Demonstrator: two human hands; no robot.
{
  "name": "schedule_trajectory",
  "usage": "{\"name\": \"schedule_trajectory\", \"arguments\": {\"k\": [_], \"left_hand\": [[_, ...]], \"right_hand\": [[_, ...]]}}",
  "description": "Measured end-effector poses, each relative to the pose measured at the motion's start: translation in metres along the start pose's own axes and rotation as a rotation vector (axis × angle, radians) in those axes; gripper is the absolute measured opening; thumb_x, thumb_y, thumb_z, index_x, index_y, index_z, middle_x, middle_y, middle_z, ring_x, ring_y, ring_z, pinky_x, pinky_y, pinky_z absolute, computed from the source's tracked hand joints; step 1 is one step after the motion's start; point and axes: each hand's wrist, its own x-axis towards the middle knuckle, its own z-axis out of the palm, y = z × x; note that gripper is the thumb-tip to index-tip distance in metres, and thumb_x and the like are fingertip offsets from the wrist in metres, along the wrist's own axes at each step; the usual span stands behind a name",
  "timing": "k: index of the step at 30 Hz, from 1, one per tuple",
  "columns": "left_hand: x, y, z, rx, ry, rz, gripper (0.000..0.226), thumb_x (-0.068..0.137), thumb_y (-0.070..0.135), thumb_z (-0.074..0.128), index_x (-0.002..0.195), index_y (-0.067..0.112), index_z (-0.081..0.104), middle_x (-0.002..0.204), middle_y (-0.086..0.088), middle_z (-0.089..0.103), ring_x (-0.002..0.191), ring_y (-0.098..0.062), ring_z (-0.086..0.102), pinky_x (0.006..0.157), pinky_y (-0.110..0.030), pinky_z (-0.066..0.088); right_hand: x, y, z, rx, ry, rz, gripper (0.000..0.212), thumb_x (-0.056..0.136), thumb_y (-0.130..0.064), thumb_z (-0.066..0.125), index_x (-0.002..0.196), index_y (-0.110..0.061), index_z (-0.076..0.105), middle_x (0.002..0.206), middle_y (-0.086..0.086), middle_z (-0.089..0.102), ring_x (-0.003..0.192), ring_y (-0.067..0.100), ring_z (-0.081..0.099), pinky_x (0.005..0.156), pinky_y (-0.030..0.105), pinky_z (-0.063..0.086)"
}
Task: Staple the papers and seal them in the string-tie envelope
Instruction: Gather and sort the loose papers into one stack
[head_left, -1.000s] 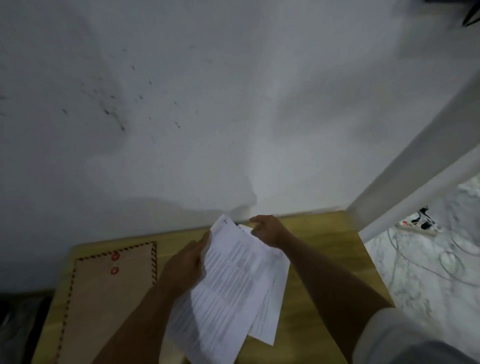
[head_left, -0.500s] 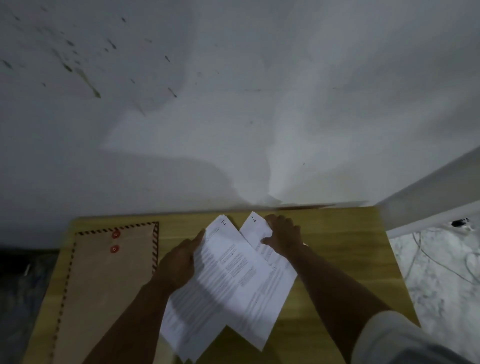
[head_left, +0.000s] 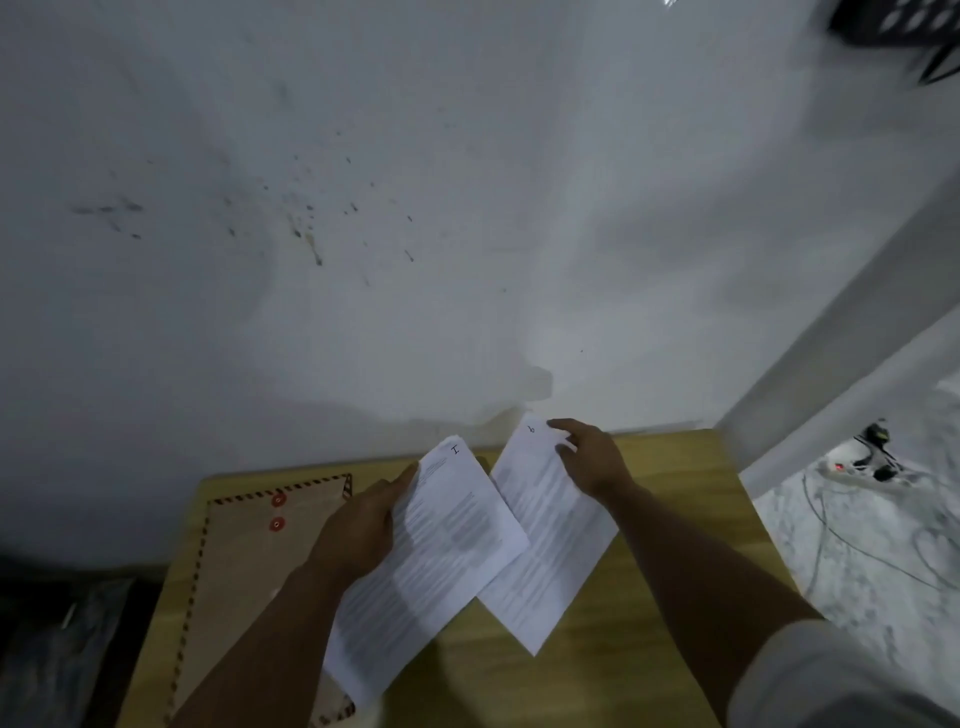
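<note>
**Splitting sheets, no stapler in sight**

Holding the papers apart is where the risk sits. The left hand (head_left: 363, 525) grips the left edge of the upper sheet (head_left: 441, 561), thumb on top and fingers curled under, so that sheet hangs lifted over the wooden table (head_left: 675, 519). The right hand (head_left: 592, 462) lies near the top corner of the second sheet (head_left: 550, 545) with its fingers spread and mostly straight — whether it is pinching that corner or only pressing it down, I cannot tell. The two sheets fan out in a V, overlapping only toward their lower halves.

The string-tie envelope (head_left: 244, 561) lies flat on the table to the left, partly under the left forearm, its two red discs (head_left: 278, 512) near the top edge, close to the wall.

What could go wrong from here:

- The corners are well apart, so a staple driven before squaring the edges would bind the pages skewed, and a crooked set may catch at the envelope mouth.
- A one-edge hold on a limp sheet lets it sag or crease.
- If the right hand is merely resting, its sheet could slide toward the table's right edge — floor and cables lie below.
- No stapler shows; reaching for one means freeing a hand.
</note>
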Motion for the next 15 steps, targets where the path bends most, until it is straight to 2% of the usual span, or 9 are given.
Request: {"name": "schedule_trajectory", "arguments": {"k": [2, 7, 9, 12, 15], "left_hand": [[-0.009, 0.012, -0.023, 0.012, 0.049, 0.08, 0.077, 0.1, 0.004, 0.044, 0.157, 0.045, 0.011, 0.135, -0.003, 0.059, 0.114, -0.025, 0.06, 0.091, -0.034, 0.05], [-0.028, 0.045, -0.087, 0.099, 0.144, 0.234, 0.074, 0.1, 0.012, 0.045, 0.159, 0.046, 0.015, 0.13, -0.003, 0.059, 0.11, -0.023, 0.059, 0.09, -0.038, 0.051], [-0.037, 0.058, -0.112, 0.108, 0.204, 0.282, 0.075, 0.099, 0.011, 0.045, 0.158, 0.047, 0.015, 0.126, -0.001, 0.059, 0.106, -0.022, 0.059, 0.087, -0.034, 0.05], [-0.051, 0.076, -0.145, 0.12, 0.303, 0.36, 0.073, 0.1, 0.008, 0.045, 0.158, 0.045, 0.02, 0.115, 0.001, 0.06, 0.095, -0.019, 0.058, 0.079, -0.03, 0.049], [-0.065, 0.097, -0.173, 0.147, 0.387, 0.458, 0.073, 0.099, 0.005, 0.046, 0.158, 0.041, 0.023, 0.102, 0.002, 0.056, 0.084, -0.02, 0.055, 0.071, -0.03, 0.047]], "right_hand": [[-0.01, -0.023, -0.027, 0.039, 0.06, -0.008, 0.04, 0.092, -0.006, 0.062, 0.129, -0.02, 0.066, 0.099, 0.003, 0.07, 0.094, 0.02, 0.066, 0.086, 0.027, 0.048], [-0.034, -0.09, -0.095, 0.09, 0.196, -0.112, 0.029, 0.091, -0.009, 0.065, 0.119, -0.013, 0.072, 0.102, 0.001, 0.07, 0.09, 0.014, 0.061, 0.081, 0.022, 0.04], [-0.045, -0.12, -0.118, 0.118, 0.239, -0.142, 0.024, 0.091, -0.011, 0.065, 0.112, -0.015, 0.075, 0.093, -0.004, 0.07, 0.087, 0.013, 0.063, 0.079, 0.023, 0.042], [-0.06, -0.157, -0.141, 0.168, 0.257, -0.233, 0.016, 0.089, -0.017, 0.066, 0.098, -0.022, 0.078, 0.09, -0.007, 0.076, 0.085, 0.01, 0.068, 0.08, 0.029, 0.051], [-0.082, -0.193, -0.16, 0.253, 0.25, -0.309, 0.013, 0.091, -0.014, 0.068, 0.092, -0.021, 0.078, 0.087, -0.002, 0.076, 0.074, -0.001, 0.064, 0.075, 0.022, 0.048]]}}
